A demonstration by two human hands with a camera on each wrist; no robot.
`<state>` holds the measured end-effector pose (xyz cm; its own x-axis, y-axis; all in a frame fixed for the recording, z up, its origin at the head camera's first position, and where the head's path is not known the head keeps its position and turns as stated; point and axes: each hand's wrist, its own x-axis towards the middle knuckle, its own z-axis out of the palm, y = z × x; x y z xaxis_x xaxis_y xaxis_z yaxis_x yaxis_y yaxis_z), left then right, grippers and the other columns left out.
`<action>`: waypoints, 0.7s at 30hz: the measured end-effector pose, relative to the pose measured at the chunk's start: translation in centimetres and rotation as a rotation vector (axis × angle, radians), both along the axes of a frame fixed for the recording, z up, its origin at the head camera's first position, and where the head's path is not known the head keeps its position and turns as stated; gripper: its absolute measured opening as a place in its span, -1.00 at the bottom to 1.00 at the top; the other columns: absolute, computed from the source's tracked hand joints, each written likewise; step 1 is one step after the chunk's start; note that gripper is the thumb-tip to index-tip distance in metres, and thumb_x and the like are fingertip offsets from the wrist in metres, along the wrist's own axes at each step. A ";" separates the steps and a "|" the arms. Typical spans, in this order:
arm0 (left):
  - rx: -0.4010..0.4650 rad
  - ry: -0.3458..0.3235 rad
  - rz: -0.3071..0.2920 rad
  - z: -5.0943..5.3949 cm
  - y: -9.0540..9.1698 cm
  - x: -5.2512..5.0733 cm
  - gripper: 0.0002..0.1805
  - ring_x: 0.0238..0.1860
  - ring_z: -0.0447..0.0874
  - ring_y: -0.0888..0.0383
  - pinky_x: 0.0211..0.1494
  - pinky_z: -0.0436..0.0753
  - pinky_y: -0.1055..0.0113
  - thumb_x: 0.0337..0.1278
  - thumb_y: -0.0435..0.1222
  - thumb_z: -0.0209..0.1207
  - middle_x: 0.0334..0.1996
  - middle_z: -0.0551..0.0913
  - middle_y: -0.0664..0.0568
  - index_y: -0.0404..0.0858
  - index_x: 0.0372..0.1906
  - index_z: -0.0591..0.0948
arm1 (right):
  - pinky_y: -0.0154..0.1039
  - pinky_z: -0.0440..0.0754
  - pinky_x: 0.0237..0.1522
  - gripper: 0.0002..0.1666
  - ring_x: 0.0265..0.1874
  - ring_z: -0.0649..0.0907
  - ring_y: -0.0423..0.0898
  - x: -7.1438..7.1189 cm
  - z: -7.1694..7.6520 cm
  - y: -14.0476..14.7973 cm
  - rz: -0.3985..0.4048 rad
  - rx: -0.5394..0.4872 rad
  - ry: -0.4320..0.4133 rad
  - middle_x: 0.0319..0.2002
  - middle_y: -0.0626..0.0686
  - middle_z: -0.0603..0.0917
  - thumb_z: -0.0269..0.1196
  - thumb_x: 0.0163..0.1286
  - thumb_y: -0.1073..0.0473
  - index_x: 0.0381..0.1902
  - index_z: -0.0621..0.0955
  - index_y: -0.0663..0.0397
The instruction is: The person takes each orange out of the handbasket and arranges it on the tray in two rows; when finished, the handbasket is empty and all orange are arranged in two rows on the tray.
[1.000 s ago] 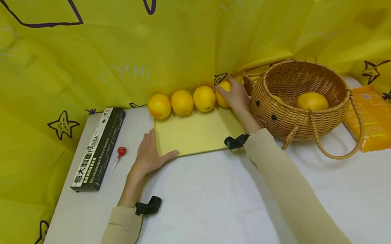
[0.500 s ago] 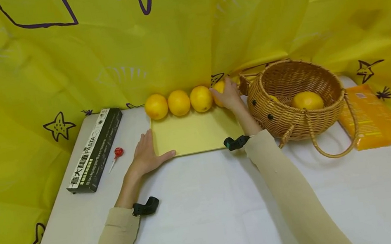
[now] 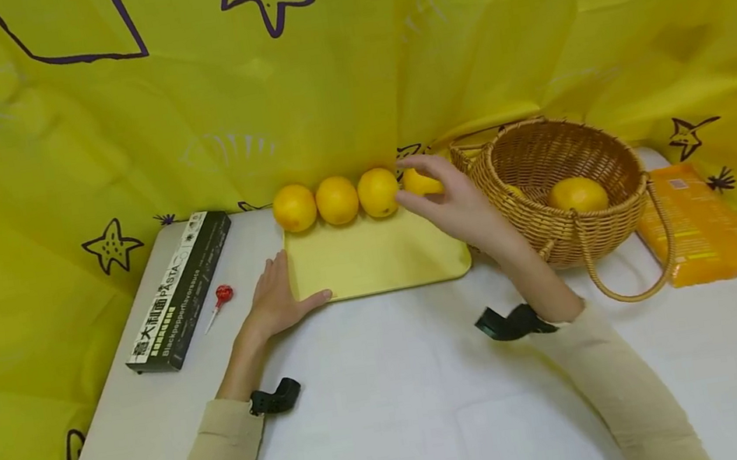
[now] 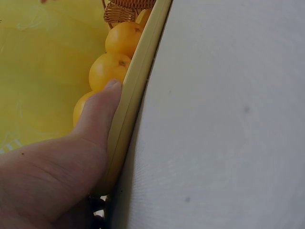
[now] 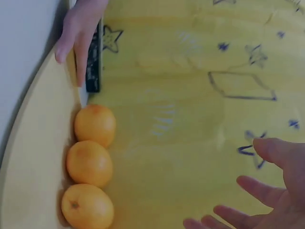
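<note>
My left hand (image 3: 275, 300) lies at the near left corner of a pale yellow board (image 3: 372, 257), fingers straight along its left side, thumb on the front edge. Several oranges stand in a row along the board's far edge, from the left orange (image 3: 295, 209) to the right orange (image 3: 421, 182). My right hand (image 3: 468, 208) is raised above the board's right part with spread fingers and holds nothing. It partly hides the right orange in the head view. In the right wrist view, the fingers (image 5: 257, 191) are apart from the orange (image 5: 88, 206).
A wicker basket (image 3: 555, 149) with oranges inside stands right of the board, its handle (image 3: 632, 296) hanging forward. Behind it lies an orange packet (image 3: 708, 229). On the left are a pasta box (image 3: 182, 288) and a red lollipop (image 3: 224, 293). A yellow cloth hangs behind.
My right hand has let go of the right orange and moved up and back toward me. The left hand stays on the board; the oranges keep their row.
</note>
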<state>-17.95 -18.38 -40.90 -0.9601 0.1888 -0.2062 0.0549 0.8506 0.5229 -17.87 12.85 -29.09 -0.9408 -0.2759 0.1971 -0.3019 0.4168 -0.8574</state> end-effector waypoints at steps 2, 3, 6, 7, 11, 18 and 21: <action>0.001 -0.003 -0.001 0.0 0.0 0.0 0.30 0.56 -0.40 -0.26 0.59 -0.22 -0.15 0.05 0.21 0.23 0.55 -0.28 -0.32 -0.39 0.52 -0.32 | 0.03 0.38 0.39 -0.43 0.41 0.33 -0.01 2.2 0.6 1.5 0.011 -0.045 -0.017 0.35 0.05 0.42 0.19 0.42 0.05 0.34 0.40 0.04; -0.001 0.000 -0.003 -0.1 0.0 0.0 0.30 0.56 -0.39 -0.27 0.59 -0.22 -0.15 0.05 0.21 0.22 0.55 -0.28 -0.32 -0.40 0.52 -0.32 | -0.07 0.40 0.38 -0.45 0.39 0.36 -0.05 3.1 0.8 2.3 0.008 -0.056 -0.022 0.33 0.02 0.45 0.19 0.43 0.06 0.33 0.42 0.02; -0.003 0.007 -0.007 -0.2 0.0 0.0 0.29 0.56 -0.38 -0.27 0.59 -0.22 -0.14 0.06 0.21 0.22 0.55 -0.28 -0.33 -0.40 0.52 -0.32 | -0.37 0.45 0.28 -0.51 0.27 0.47 -0.19 5.1 1.2 4.7 -0.004 -0.102 -0.033 0.23 -0.07 0.53 0.16 0.45 0.09 0.29 0.46 0.03; -0.003 0.012 -0.009 -0.2 0.0 0.0 0.29 0.56 -0.38 -0.28 0.59 -0.21 -0.15 0.06 0.20 0.22 0.55 -0.28 -0.33 -0.41 0.52 -0.32 | -0.43 0.48 0.23 -0.54 0.23 0.50 -0.21 5.4 1.3 5.4 0.003 -0.156 -0.045 0.19 -0.08 0.55 0.16 0.45 0.13 0.27 0.47 0.06; -0.002 0.011 -0.011 -0.1 -0.1 0.0 0.29 0.56 -0.38 -0.27 0.59 -0.21 -0.16 0.06 0.21 0.21 0.54 -0.28 -0.34 -0.40 0.52 -0.33 | -0.41 0.65 0.04 -0.61 0.10 0.59 -0.20 5.4 1.4 8.3 0.060 -0.432 -0.132 0.09 -0.05 0.59 0.13 0.45 0.25 0.20 0.49 0.16; 0.011 0.009 -0.010 -0.1 0.0 0.0 0.29 0.56 -0.39 -0.26 0.59 -0.23 -0.15 0.06 0.21 0.21 0.55 -0.28 -0.34 -0.40 0.52 -0.33 | -0.25 0.72 -0.04 -0.73 -0.01 0.66 -0.17 0.5 2.5 14.2 0.112 -0.602 -0.398 -0.01 -0.05 0.67 0.06 0.49 0.23 0.07 0.58 0.08; 0.010 0.007 -0.008 0.0 0.0 0.0 0.29 0.56 -0.39 -0.26 0.59 -0.23 -0.14 0.06 0.21 0.21 0.55 -0.28 -0.34 -0.40 0.52 -0.33 | -0.29 0.72 -0.09 -0.74 -0.05 0.66 -0.24 -2.3 3.4 16.9 0.094 -0.451 -0.457 -0.05 -0.12 0.68 0.06 0.50 0.15 0.05 0.59 -0.03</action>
